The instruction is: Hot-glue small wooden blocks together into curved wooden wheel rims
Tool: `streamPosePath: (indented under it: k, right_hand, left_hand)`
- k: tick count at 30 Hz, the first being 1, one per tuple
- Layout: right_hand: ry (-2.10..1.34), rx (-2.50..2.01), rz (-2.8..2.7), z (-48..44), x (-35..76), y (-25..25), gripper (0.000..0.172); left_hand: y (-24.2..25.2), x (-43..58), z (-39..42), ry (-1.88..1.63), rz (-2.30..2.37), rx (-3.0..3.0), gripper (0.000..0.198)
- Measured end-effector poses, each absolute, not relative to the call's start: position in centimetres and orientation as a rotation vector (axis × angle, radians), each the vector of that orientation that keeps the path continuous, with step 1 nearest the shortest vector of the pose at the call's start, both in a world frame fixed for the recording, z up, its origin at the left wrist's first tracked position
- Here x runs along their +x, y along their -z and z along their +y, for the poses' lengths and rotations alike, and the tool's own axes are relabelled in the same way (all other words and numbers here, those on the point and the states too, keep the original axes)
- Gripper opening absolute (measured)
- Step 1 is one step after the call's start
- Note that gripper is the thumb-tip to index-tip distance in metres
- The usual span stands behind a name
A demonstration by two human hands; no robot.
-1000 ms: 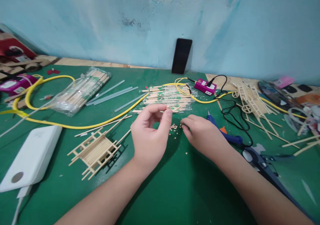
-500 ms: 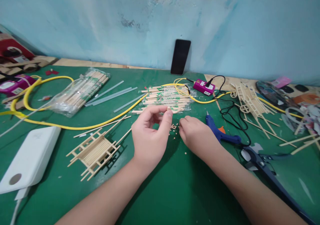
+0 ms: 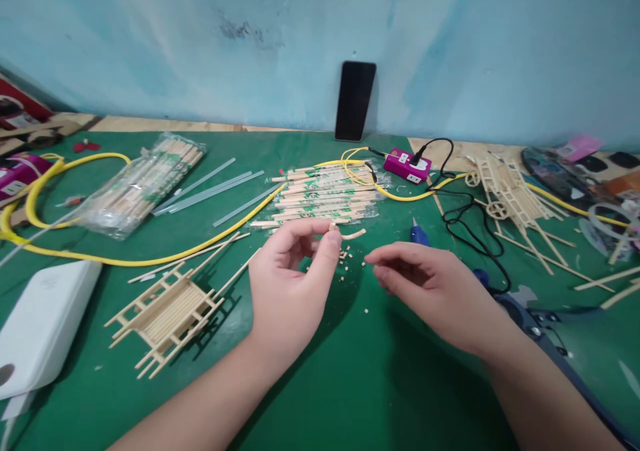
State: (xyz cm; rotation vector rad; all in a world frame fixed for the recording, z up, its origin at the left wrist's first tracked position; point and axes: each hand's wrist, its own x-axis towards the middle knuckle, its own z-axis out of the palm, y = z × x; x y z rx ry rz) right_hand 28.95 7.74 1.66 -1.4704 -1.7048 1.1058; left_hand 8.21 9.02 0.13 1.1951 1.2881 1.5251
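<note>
Thumb and forefinger of my left hand (image 3: 293,281) pinch a small curved wooden piece (image 3: 355,235), whose free end points right. My right hand (image 3: 433,291) hovers to the right with thumb and fingers a little apart and nothing visible between them. Tiny cut wooden bits (image 3: 343,255) lie scattered on the green table between the hands. Left of my left hand rests a small cart-like frame of sticks (image 3: 173,311). Behind the hands lie wrapped chopsticks (image 3: 325,194).
A blue glue gun (image 3: 419,233) is partly hidden behind my right hand, near dark cutters (image 3: 537,331). A white power bank (image 3: 47,324), yellow cable (image 3: 170,260), black phone (image 3: 355,101), purple power strip (image 3: 407,164) and second stick model (image 3: 515,197) surround the work area.
My right hand has moved slightly right and its fingers have parted. The curved piece in my left hand now shows more clearly. The camera view has shifted somewhat.
</note>
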Motion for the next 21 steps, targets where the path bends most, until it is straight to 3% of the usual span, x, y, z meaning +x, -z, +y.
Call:
streamPosePath:
  k: [8, 13, 21]
  right_hand:
    - [-0.878, -1.36, -1.28, 7.0, 30.5, -2.7, 0.002]
    - [-0.817, -1.273, -1.222, 6.3, 29.4, -3.0, 0.008]
    - [-0.991, -1.113, -1.246, 5.7, 28.2, -2.0, 0.027]
  left_hand:
    - [-0.5, 8.9, 8.2, -1.428, 1.302, 1.323, 0.005]
    - [-0.3, 9.0, 7.4, -1.432, 1.231, 1.549, 0.016]
    - [-0.4, 9.1, 6.8, -1.401, 1.061, 1.691, 0.026]
